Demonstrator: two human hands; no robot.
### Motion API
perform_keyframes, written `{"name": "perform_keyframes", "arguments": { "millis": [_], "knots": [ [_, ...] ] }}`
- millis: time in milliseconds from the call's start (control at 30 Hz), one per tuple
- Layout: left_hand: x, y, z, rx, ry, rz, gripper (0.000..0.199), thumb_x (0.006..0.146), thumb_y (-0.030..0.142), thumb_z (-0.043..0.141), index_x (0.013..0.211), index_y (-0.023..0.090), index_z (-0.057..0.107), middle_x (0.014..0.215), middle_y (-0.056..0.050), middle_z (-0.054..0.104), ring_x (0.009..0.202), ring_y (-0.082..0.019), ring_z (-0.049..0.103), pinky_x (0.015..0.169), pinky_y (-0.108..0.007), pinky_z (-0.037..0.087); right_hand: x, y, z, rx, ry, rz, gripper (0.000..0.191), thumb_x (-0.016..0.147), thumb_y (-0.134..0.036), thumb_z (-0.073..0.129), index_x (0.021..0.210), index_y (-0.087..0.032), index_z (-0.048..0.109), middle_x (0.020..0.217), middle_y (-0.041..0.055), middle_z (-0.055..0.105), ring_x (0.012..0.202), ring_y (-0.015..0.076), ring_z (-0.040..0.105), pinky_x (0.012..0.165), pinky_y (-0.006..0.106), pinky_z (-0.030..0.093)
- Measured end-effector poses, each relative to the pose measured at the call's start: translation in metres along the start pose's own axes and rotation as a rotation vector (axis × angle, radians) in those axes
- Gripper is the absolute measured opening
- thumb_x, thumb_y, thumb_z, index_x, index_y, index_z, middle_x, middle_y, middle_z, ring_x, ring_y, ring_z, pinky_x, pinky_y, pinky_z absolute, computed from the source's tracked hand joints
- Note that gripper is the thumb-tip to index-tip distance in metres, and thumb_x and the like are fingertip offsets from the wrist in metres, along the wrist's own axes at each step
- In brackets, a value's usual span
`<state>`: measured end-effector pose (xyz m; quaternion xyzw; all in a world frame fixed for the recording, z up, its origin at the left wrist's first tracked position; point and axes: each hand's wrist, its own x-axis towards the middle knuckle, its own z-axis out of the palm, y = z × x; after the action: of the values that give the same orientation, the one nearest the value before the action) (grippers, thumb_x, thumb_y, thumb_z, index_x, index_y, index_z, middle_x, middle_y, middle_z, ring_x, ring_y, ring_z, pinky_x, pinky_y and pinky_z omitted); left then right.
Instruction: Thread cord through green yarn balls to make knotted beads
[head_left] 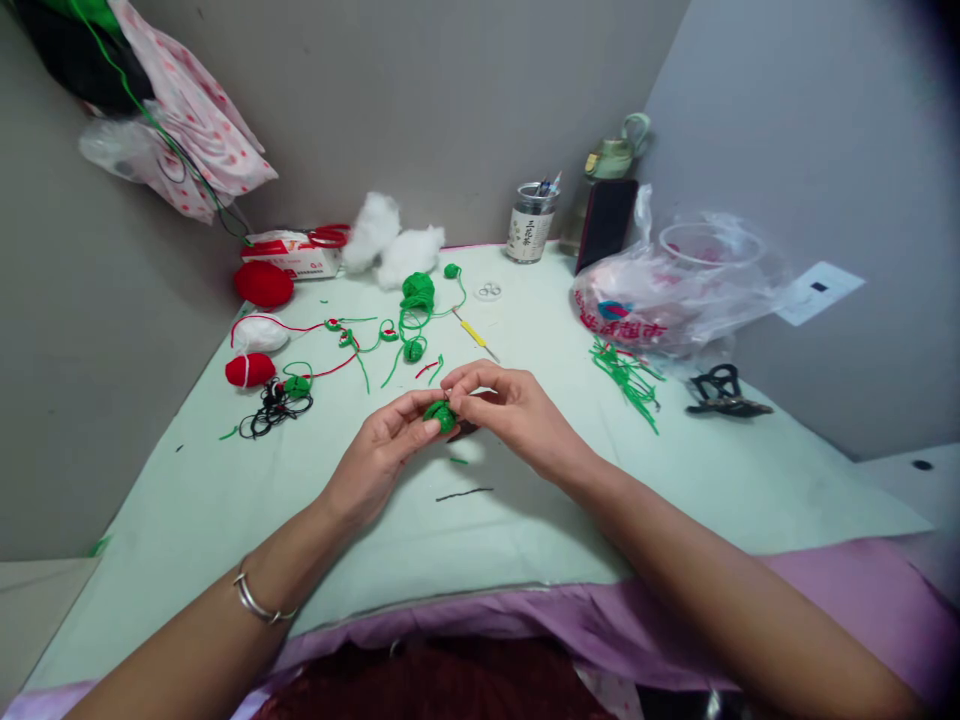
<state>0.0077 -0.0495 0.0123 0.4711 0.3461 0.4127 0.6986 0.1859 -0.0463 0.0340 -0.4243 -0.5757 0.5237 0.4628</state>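
Between the thumb and fingers of my left hand (386,440) is a small green crocheted piece (439,417), rounded in shape. My right hand (499,400) pinches at the top of this piece; what sits in its fingertips is too small to make out. Below the hands, a short green yarn scrap (459,460) and a dark strand (465,494) lie on the table. A crochet hook with a yellow handle (473,333) rests just beyond my right hand. Behind the hands is a green yarn ball (418,292), with a small green crocheted ball (413,349) nearer me.
Red yarn (264,285), white yarn (260,333) and tangled black cord (274,410) lie at left. White stuffing (409,256) sits at the back. A pen jar (532,225), phone (607,225), plastic bag (660,300), green yarn scraps (626,380) and black claw clip (726,392) occupy the right.
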Motion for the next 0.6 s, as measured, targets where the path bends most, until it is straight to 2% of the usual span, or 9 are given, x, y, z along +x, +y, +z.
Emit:
{"name": "perform_keyframes", "arguments": {
  "millis": [400,600],
  "knots": [
    [-0.0005,0.0006,0.0004,0.016,-0.009,0.007,0.030,0.085,0.027,0.071,0.114,0.019,0.071,0.120,-0.008,0.071,0.111,-0.024,0.065,0.105,-0.036,0.045,-0.0001,-0.0005,0.0004,0.000,-0.005,0.013,0.017,0.080,-0.028,0.066,0.068,-0.016,0.064,0.108,0.0066,0.064,0.082,0.0142,0.063,0.072,0.030,0.055],
    [-0.0003,-0.0003,-0.0001,0.019,-0.002,0.012,0.029,0.084,0.027,0.072,0.112,0.019,0.071,0.118,-0.007,0.071,0.110,-0.023,0.065,0.103,-0.034,0.046,0.0001,0.0013,-0.0004,0.002,-0.007,0.001,0.016,0.080,-0.027,0.065,0.069,-0.015,0.064,0.106,0.0073,0.064,0.086,0.0159,0.063,0.073,0.030,0.055]
  ]
}}
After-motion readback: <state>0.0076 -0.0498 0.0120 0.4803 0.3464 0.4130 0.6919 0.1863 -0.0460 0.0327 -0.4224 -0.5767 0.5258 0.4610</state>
